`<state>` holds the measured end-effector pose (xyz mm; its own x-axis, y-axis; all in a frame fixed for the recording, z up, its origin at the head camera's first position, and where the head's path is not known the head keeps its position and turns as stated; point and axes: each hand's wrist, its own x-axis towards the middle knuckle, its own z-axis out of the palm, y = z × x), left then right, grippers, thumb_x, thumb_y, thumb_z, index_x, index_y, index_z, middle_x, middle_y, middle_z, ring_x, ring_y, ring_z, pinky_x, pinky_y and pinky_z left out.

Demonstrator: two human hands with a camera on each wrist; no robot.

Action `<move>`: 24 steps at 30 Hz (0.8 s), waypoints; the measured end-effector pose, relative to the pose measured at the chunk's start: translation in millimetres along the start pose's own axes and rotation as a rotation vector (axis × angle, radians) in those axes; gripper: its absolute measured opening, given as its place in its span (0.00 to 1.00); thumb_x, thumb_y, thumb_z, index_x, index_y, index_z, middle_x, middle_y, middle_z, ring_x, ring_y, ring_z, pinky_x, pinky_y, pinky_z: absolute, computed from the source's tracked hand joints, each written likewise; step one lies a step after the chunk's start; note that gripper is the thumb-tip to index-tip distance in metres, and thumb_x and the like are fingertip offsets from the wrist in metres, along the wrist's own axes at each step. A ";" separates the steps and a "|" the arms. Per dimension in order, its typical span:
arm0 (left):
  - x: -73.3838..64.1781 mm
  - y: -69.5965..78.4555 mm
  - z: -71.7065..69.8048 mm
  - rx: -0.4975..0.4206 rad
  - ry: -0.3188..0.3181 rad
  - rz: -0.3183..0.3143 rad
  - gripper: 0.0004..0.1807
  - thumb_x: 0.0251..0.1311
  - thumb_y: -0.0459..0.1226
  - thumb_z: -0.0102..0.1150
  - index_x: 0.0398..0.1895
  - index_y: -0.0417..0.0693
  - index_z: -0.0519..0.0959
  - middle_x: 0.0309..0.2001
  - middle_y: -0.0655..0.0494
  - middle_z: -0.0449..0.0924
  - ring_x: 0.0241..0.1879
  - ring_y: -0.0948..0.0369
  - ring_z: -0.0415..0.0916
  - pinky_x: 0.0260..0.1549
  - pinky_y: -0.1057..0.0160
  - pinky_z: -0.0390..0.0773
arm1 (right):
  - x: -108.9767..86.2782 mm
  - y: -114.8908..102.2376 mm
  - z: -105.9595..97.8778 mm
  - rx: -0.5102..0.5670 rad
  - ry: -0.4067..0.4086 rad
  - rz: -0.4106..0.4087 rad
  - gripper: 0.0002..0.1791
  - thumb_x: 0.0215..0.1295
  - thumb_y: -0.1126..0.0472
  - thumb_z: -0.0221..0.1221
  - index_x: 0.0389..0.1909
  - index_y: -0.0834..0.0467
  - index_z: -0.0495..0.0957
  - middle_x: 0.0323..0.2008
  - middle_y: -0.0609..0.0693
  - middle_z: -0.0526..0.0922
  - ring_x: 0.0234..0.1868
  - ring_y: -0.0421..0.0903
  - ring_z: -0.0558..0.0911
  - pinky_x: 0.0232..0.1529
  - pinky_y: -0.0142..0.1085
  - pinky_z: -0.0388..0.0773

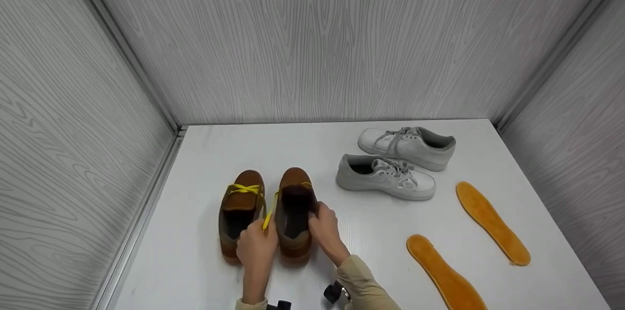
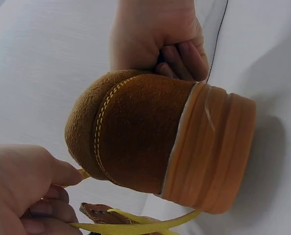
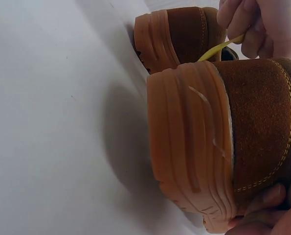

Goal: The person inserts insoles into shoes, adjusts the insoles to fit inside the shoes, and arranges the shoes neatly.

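Two brown shoes stand side by side on the white table, toes pointing away. My left hand [image 1: 257, 244], between their heels, holds a yellow shoelace [image 1: 268, 216] that runs up to the right brown shoe [image 1: 295, 176]. In the left wrist view, two strands of yellow lace [image 2: 130, 228] come from its fingers. My right hand [image 1: 324, 227] grips the right shoe by the side of its opening, with the thumb at the inner edge. The shoe's heel [image 3: 262, 112] looms large in the right wrist view. The left brown shoe [image 1: 241, 200] has its yellow lace crossed over the tongue.
Two white sneakers [image 1: 385, 179] with grey laces sit at the back right, pointing opposite ways. Two orange insoles, the far one [image 1: 493, 222] and the near one [image 1: 447, 276], lie flat on the right. Grey wood-grain walls [image 1: 312, 46] enclose the table's back and sides.
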<state>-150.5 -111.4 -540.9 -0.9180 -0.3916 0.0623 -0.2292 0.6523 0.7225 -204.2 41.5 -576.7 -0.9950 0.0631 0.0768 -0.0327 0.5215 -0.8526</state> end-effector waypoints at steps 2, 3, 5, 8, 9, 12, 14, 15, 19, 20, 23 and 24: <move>0.3 -1.3 -1.2 -0.006 0.007 0.003 0.19 0.68 0.43 0.56 0.18 0.48 0.72 0.15 0.56 0.65 0.17 0.57 0.65 0.16 0.61 0.61 | 1.3 -2.0 2.8 -0.002 -0.001 -0.003 0.08 0.62 0.67 0.53 0.36 0.64 0.80 0.34 0.59 0.85 0.37 0.56 0.84 0.38 0.49 0.78; 0.6 -1.8 -1.8 -0.007 0.016 0.007 0.18 0.68 0.43 0.56 0.19 0.47 0.72 0.16 0.56 0.65 0.17 0.57 0.65 0.16 0.60 0.61 | 1.9 -2.9 4.2 -0.004 -0.003 -0.004 0.07 0.62 0.67 0.53 0.36 0.64 0.80 0.34 0.59 0.85 0.37 0.56 0.84 0.38 0.49 0.78; 1.3 -2.3 -3.9 -0.008 0.035 0.011 0.17 0.68 0.42 0.56 0.20 0.47 0.73 0.16 0.56 0.65 0.17 0.57 0.65 0.16 0.60 0.61 | 3.6 -4.9 7.3 0.002 -0.009 -0.008 0.07 0.62 0.67 0.53 0.35 0.63 0.79 0.34 0.59 0.85 0.37 0.56 0.84 0.38 0.49 0.78; 2.6 -2.9 -8.6 0.011 0.072 0.004 0.17 0.67 0.42 0.57 0.20 0.48 0.71 0.16 0.56 0.64 0.16 0.57 0.64 0.15 0.60 0.59 | 5.8 -7.7 12.2 0.011 -0.024 -0.014 0.07 0.62 0.67 0.53 0.36 0.64 0.79 0.34 0.59 0.85 0.37 0.56 0.84 0.38 0.49 0.79; 2.8 -3.0 -10.7 0.017 0.086 0.004 0.17 0.67 0.42 0.57 0.19 0.48 0.70 0.16 0.56 0.63 0.16 0.57 0.63 0.15 0.60 0.59 | 6.6 -8.4 13.8 0.012 -0.030 -0.013 0.07 0.62 0.67 0.53 0.36 0.64 0.79 0.34 0.59 0.85 0.37 0.56 0.84 0.38 0.48 0.79; 3.4 -3.5 -17.5 0.029 0.131 0.005 0.18 0.67 0.40 0.56 0.19 0.49 0.67 0.15 0.57 0.60 0.15 0.57 0.61 0.15 0.61 0.57 | 9.3 -9.4 18.4 0.017 -0.043 -0.017 0.08 0.62 0.67 0.53 0.37 0.65 0.79 0.35 0.60 0.85 0.37 0.55 0.83 0.38 0.47 0.79; 3.4 -3.7 -21.9 0.030 0.157 0.006 0.18 0.66 0.40 0.56 0.19 0.49 0.66 0.14 0.58 0.59 0.15 0.57 0.60 0.14 0.61 0.56 | 11.2 -9.1 21.1 0.013 -0.050 -0.016 0.08 0.62 0.67 0.53 0.37 0.65 0.79 0.35 0.60 0.84 0.36 0.54 0.83 0.38 0.47 0.79; 3.2 -3.7 -24.1 0.028 0.168 0.005 0.18 0.66 0.39 0.56 0.19 0.49 0.66 0.14 0.58 0.59 0.15 0.57 0.60 0.14 0.61 0.56 | 12.1 -8.7 22.1 0.009 -0.053 -0.015 0.08 0.62 0.67 0.53 0.36 0.65 0.79 0.34 0.60 0.84 0.36 0.54 0.83 0.38 0.47 0.79; 3.3 -4.3 -31.1 0.029 0.179 -0.007 0.18 0.66 0.40 0.56 0.19 0.49 0.66 0.14 0.58 0.59 0.14 0.58 0.59 0.13 0.61 0.55 | 14.2 -7.0 25.6 -0.001 -0.061 -0.009 0.08 0.62 0.67 0.52 0.37 0.65 0.78 0.34 0.60 0.84 0.37 0.55 0.84 0.39 0.47 0.79; 3.5 -4.6 -32.6 0.033 0.179 -0.013 0.18 0.66 0.40 0.56 0.18 0.49 0.66 0.14 0.58 0.59 0.14 0.58 0.59 0.13 0.61 0.55 | 14.5 -6.7 26.3 0.001 -0.063 -0.012 0.08 0.62 0.67 0.52 0.37 0.66 0.78 0.34 0.60 0.84 0.37 0.55 0.84 0.39 0.47 0.79; 5.0 -6.5 -35.7 0.041 0.183 -0.023 0.18 0.66 0.40 0.55 0.18 0.49 0.66 0.14 0.58 0.60 0.14 0.58 0.59 0.13 0.61 0.55 | 15.7 -6.6 28.3 -0.006 -0.063 -0.032 0.08 0.61 0.67 0.52 0.37 0.66 0.78 0.34 0.60 0.84 0.37 0.56 0.84 0.38 0.47 0.79; 5.5 -7.5 -36.3 0.042 0.185 -0.028 0.17 0.66 0.40 0.55 0.18 0.49 0.66 0.14 0.57 0.60 0.13 0.58 0.58 0.13 0.61 0.55 | 16.2 -6.8 29.1 -0.011 -0.061 -0.039 0.08 0.61 0.67 0.52 0.36 0.66 0.78 0.34 0.60 0.84 0.37 0.56 0.84 0.38 0.47 0.79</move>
<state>-142.1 -142.0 -521.0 -0.8368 -0.5200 0.1714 -0.2705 0.6648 0.6964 -222.8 14.3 -584.7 -0.9969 -0.0094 0.0775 -0.0707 0.5318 -0.8439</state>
